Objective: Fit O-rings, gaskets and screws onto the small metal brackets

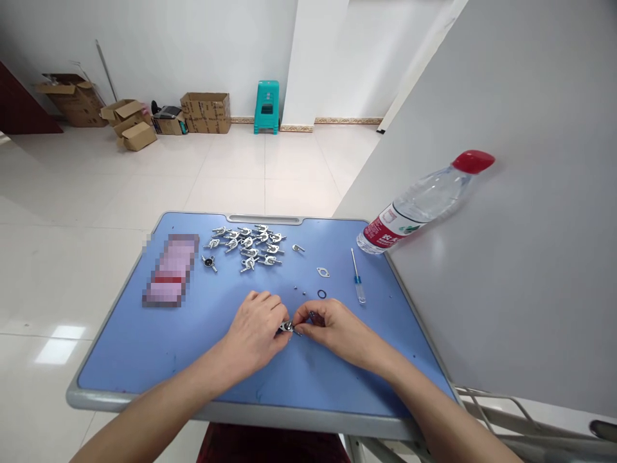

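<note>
My left hand (260, 328) grips a small metal valve (286, 326) just above the table, near its front middle. At the right side of that valve, my right hand (332, 325) has thumb and forefinger pinched together; what they hold is too small and hidden to name. Just beyond my hands lie a black rubber ring (322, 294), two tiny screws (303, 293) and a flat oval metal plate (322, 272) with a large hole. A small lever piece (298, 248) rests farther back. To the right lies a screwdriver (358, 280) with a blue and clear handle.
Several similar metal valves (249, 253) are grouped at the back of the blue table (193, 373), with one valve (209, 262) apart showing a black centre. A blurred purple item (171, 270) lies left. A red-capped water bottle (409, 209) stands back right beside a grey panel (520, 225).
</note>
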Tool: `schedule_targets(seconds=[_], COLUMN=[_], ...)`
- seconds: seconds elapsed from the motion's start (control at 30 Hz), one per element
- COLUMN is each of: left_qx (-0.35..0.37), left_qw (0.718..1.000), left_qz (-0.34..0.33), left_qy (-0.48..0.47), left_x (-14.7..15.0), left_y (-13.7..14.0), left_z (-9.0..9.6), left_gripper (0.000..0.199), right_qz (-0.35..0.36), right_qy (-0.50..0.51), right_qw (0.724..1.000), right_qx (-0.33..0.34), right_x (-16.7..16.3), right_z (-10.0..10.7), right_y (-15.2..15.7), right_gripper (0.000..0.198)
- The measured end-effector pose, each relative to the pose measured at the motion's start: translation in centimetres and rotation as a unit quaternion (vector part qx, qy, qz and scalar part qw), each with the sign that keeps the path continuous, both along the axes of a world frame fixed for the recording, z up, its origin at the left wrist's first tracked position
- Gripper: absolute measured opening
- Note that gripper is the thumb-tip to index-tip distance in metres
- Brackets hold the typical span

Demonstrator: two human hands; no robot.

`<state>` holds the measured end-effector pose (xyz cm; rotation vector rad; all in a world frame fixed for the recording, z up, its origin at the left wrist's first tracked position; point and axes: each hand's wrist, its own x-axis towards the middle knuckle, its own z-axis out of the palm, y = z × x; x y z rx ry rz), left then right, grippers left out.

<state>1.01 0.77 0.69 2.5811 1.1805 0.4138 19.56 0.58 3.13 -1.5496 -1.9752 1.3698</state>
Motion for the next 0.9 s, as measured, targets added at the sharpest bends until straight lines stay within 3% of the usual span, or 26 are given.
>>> schedule_targets(seconds=[0.5, 0.9], left_qx=[-0.023, -0.029], left_qw=[0.999, 0.999], left_qz=[0.01, 0.009], left_qy=[0.028, 0.023], left_x=[0.0, 0.0], left_y=[0.1, 0.1], left_z=[0.2, 0.3], left_gripper=[0.01, 0.011], right_qz=[-0.052, -0.057], right_qy=[0.084, 0.116], right_qw=[0.992, 0.98], right_qx=[-0.075, -0.152], right_x=[-0.1, -0.1], right_z=[-2.0, -1.5], right_y=[0.6, 1.5], right_gripper=[0.017, 0.015])
